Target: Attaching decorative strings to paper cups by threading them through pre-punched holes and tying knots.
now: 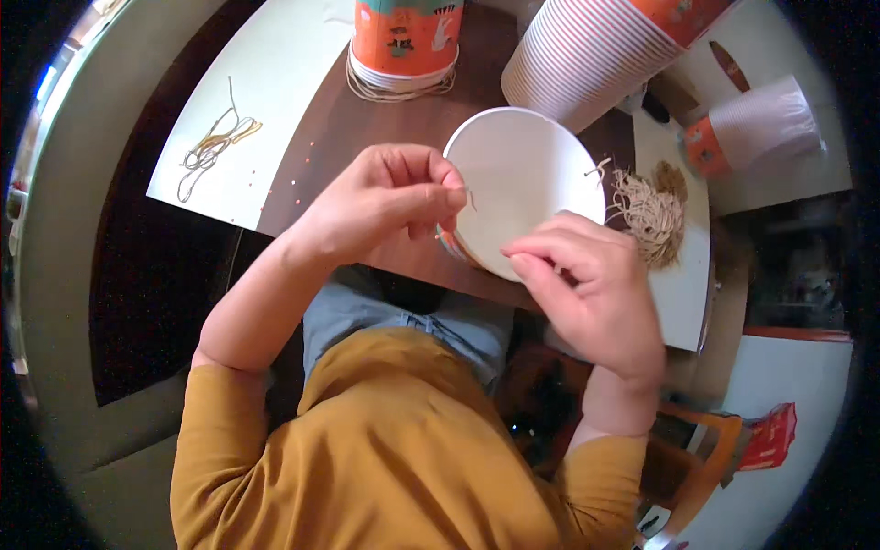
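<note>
A white-lined paper bucket (527, 165) with an orange outside lies tipped, its mouth toward me, at the table's near edge. A knotted piece of string (599, 170) shows at its right rim. My left hand (399, 194) is closed in a pinch before the bucket's left rim, and a short thin string end (471, 199) sticks out from its fingertips. Over the lower right rim, my right hand (591, 275) is closed too, thumb against forefinger. Whatever it pinches is too small to make out.
Right of the bucket lies a bundle of beige strings (649, 215). Behind stand a tall stack of paper buckets (587, 64) and an orange bucket (403, 41) with strings round its base. Loose cords (215, 147) lie at left; a wrapped cup stack (761, 128) lies far right.
</note>
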`<state>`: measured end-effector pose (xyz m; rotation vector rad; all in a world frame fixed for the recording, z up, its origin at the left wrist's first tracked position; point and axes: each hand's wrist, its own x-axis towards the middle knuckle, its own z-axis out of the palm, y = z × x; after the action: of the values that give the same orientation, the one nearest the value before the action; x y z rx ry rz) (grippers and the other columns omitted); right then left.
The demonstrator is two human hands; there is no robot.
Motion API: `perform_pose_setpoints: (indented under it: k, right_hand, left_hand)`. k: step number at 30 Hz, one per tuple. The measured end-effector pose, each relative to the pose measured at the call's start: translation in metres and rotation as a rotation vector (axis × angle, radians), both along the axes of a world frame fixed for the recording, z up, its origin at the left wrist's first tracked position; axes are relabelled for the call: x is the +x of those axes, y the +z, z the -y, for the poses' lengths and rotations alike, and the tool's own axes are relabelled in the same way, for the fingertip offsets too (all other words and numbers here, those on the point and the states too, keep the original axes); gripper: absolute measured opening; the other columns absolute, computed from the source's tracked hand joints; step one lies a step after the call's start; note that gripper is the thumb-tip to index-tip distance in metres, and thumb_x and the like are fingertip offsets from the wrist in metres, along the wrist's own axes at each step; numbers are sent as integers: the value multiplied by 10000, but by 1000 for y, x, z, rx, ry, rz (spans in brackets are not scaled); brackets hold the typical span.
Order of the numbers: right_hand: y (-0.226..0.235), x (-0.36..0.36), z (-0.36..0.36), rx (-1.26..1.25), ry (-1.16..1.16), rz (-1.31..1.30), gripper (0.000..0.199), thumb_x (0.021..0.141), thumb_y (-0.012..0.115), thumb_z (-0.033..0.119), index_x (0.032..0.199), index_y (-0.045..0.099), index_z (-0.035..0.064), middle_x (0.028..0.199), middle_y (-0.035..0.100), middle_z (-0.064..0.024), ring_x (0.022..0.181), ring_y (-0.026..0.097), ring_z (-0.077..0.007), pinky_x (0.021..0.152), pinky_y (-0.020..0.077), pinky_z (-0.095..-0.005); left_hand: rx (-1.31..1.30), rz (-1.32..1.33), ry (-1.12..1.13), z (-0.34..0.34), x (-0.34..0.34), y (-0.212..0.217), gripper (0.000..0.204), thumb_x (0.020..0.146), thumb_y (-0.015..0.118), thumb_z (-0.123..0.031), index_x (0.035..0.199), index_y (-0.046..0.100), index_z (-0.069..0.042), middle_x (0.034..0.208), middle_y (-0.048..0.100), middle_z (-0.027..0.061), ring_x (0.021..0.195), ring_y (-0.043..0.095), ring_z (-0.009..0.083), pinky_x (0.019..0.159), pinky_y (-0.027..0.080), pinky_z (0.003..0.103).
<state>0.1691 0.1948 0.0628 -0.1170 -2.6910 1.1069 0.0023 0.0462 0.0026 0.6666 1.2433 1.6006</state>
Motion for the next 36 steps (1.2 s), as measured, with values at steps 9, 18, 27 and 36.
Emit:
perform_pose_setpoints:
  k: [9,18,27,36]
  right_hand:
    - [-36,-33,11,-190,-1,-102,273,795,630,43,1057,617,-31,980,637,-158,833,624,-247,716,503,-336]
    - [-53,-38,7,-615,-41,123,190,799,661,83,963,667,-13,807,646,-59,630,530,-63,558,444,-228]
    - [-38,-41,-2,-357,24,167,198,798,671,113,947,670,-17,743,629,-55,634,522,-74,584,447,-237]
    - [-40,-42,3,-588,17,54,133,822,659,95,896,667,-16,770,677,-78,649,587,-80,616,483,-264]
  left_hand:
    - [16,-44,-34,2,-3,3,91,854,635,-125,887,602,-48,731,625,7,593,543,34,500,389,158]
    - [62,32,-113,6,-6,3,80,872,606,-103,859,596,-25,742,608,12,591,494,44,526,393,183]
    - [38,-302,-60,6,-6,14,86,840,617,-82,858,587,-4,760,607,7,656,535,39,581,427,178]
    - [2,-335,-55,10,-7,17,111,848,626,-98,877,590,3,771,611,-2,684,554,48,617,465,201]
